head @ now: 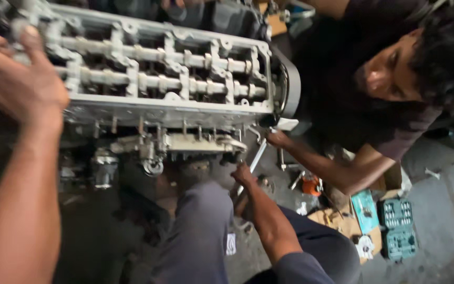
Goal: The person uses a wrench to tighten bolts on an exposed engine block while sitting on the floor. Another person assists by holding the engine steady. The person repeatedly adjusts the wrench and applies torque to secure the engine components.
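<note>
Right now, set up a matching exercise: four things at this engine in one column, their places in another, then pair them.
Things:
1. left hand
2. right hand
3. green socket set
4. co-worker's hand

Places:
A. on the floor, lower right
B. under the engine's lower right edge, on a long metal tool
C. on the left end of the cylinder head
D. at the engine's right corner, below the black belt

Pairs: 1-C, 2-B, 3-A, 4-D
</note>
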